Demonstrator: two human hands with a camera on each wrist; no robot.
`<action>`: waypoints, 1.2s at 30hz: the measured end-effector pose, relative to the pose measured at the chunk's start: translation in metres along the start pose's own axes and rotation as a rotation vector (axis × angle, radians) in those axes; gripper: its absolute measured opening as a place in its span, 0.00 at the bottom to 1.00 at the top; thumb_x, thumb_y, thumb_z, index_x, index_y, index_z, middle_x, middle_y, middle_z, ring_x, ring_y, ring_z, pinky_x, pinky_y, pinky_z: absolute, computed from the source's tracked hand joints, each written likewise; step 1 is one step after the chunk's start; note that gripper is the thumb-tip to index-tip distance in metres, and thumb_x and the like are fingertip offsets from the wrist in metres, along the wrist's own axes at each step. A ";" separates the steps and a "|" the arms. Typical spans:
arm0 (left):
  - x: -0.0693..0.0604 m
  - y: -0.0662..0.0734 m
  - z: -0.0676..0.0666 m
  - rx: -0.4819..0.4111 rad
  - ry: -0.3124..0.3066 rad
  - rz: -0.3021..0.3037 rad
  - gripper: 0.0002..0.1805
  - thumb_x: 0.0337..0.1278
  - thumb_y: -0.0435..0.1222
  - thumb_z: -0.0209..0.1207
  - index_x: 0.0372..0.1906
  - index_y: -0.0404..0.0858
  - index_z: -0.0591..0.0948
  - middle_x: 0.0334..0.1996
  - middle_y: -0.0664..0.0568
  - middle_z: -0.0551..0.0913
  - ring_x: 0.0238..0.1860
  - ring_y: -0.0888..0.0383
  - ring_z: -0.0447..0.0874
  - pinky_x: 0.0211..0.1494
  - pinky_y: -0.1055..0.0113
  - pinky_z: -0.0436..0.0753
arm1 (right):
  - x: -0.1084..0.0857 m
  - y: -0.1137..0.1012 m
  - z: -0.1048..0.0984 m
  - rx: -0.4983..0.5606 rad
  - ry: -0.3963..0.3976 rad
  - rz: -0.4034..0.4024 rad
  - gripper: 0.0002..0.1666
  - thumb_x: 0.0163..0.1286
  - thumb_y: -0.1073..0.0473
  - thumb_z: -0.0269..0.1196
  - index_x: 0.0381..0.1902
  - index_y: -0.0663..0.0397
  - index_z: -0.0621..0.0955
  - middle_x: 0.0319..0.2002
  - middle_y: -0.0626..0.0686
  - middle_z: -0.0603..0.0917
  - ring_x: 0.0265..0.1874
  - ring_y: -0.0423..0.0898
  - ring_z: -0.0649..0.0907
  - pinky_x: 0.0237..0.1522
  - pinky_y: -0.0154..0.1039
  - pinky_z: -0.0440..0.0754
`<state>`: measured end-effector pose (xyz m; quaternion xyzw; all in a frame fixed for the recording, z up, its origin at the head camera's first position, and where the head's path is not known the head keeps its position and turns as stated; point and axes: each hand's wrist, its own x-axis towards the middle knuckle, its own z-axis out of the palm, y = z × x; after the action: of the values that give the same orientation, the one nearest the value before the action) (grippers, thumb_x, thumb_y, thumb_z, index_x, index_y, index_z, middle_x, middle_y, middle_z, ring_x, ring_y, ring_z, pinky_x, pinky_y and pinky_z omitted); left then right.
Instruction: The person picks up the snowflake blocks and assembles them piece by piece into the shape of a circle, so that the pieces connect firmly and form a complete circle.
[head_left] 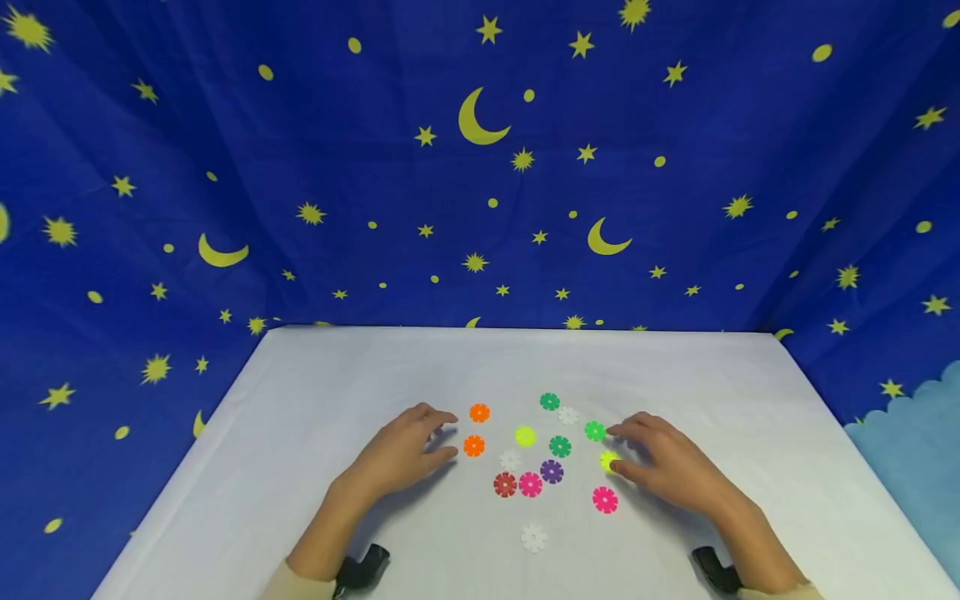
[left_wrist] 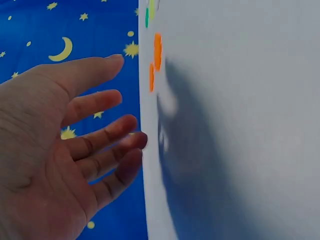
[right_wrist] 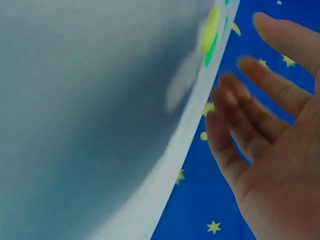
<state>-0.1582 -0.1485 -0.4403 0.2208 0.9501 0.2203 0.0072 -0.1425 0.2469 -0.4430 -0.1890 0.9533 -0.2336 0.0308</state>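
My left hand (head_left: 397, 450) hovers over the table left of two orange notched discs (head_left: 479, 413), its fingers loosely bent and holding nothing. In the left wrist view the palm and spread fingers (left_wrist: 122, 95) are bare, apart from the orange discs (left_wrist: 158, 52). My right hand (head_left: 667, 458) is at the right of the scattered discs, thumb over the edge of a yellow disc (head_left: 607, 462) and fingertips beside a bright green disc (head_left: 595, 431). The right wrist view shows that hand (right_wrist: 280, 115) with relaxed fingers and nothing in them, above the table.
Between the hands lie a yellow disc (head_left: 525, 437), a purple disc (head_left: 552, 472), a red disc (head_left: 505, 484), pink discs (head_left: 530, 484), darker green discs (head_left: 560, 447) and white discs (head_left: 534, 537). A starry blue cloth (head_left: 390, 167) hangs behind the white table (head_left: 337, 367).
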 end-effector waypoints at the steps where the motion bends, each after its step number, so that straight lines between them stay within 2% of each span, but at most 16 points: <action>1: 0.003 0.002 0.003 -0.011 -0.005 0.015 0.23 0.57 0.48 0.64 0.57 0.46 0.80 0.45 0.55 0.78 0.44 0.61 0.76 0.50 0.58 0.78 | 0.001 -0.001 0.001 0.032 -0.031 -0.016 0.24 0.58 0.47 0.71 0.51 0.47 0.82 0.42 0.43 0.80 0.42 0.45 0.78 0.44 0.44 0.78; 4: 0.010 0.005 0.011 -0.051 -0.023 0.040 0.22 0.57 0.47 0.64 0.56 0.46 0.81 0.44 0.56 0.77 0.42 0.61 0.75 0.48 0.60 0.78 | 0.004 -0.004 0.002 0.115 -0.153 -0.062 0.17 0.56 0.52 0.72 0.45 0.45 0.84 0.33 0.39 0.78 0.32 0.41 0.76 0.34 0.37 0.76; 7: 0.016 0.008 0.019 -0.086 -0.045 0.044 0.21 0.58 0.46 0.64 0.56 0.46 0.81 0.42 0.57 0.76 0.40 0.60 0.74 0.46 0.62 0.78 | 0.004 -0.006 0.005 0.128 -0.233 -0.104 0.15 0.55 0.56 0.72 0.42 0.42 0.84 0.32 0.39 0.77 0.32 0.39 0.75 0.34 0.34 0.75; 13: 0.022 0.013 0.030 -0.093 -0.077 0.030 0.12 0.58 0.43 0.64 0.47 0.48 0.84 0.36 0.59 0.73 0.34 0.62 0.71 0.40 0.66 0.76 | 0.002 -0.009 0.008 0.144 -0.266 -0.123 0.14 0.56 0.61 0.70 0.37 0.35 0.84 0.32 0.39 0.77 0.32 0.40 0.75 0.34 0.33 0.75; 20: 0.023 0.014 0.033 -0.078 -0.065 0.018 0.11 0.54 0.41 0.67 0.41 0.47 0.79 0.33 0.59 0.71 0.32 0.62 0.70 0.37 0.67 0.73 | -0.001 -0.009 0.009 0.163 -0.280 -0.142 0.12 0.59 0.63 0.68 0.35 0.39 0.79 0.32 0.40 0.75 0.32 0.40 0.75 0.34 0.33 0.75; 27: 0.022 0.014 0.031 -0.168 -0.092 0.030 0.09 0.57 0.35 0.64 0.41 0.46 0.77 0.30 0.62 0.75 0.32 0.62 0.73 0.38 0.67 0.76 | 0.000 -0.009 0.006 0.318 -0.366 -0.093 0.11 0.61 0.64 0.67 0.35 0.45 0.77 0.27 0.43 0.76 0.27 0.40 0.75 0.28 0.35 0.75; 30: 0.021 0.012 0.031 -0.237 -0.104 0.037 0.08 0.59 0.32 0.62 0.40 0.47 0.78 0.29 0.62 0.77 0.31 0.63 0.74 0.38 0.67 0.77 | 0.000 -0.010 0.007 0.360 -0.341 -0.082 0.09 0.62 0.61 0.67 0.37 0.45 0.78 0.28 0.44 0.78 0.28 0.41 0.76 0.29 0.35 0.76; 36: 0.021 0.017 0.027 -0.465 -0.183 0.035 0.05 0.60 0.32 0.60 0.40 0.44 0.79 0.26 0.58 0.78 0.27 0.60 0.76 0.30 0.68 0.78 | 0.006 -0.018 0.005 0.371 -0.170 -0.120 0.06 0.63 0.59 0.68 0.34 0.40 0.82 0.28 0.42 0.80 0.27 0.41 0.77 0.28 0.35 0.77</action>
<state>-0.1668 -0.1147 -0.4559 0.2484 0.8654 0.4121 0.1400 -0.1409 0.2277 -0.4394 -0.2555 0.8749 -0.3898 0.1314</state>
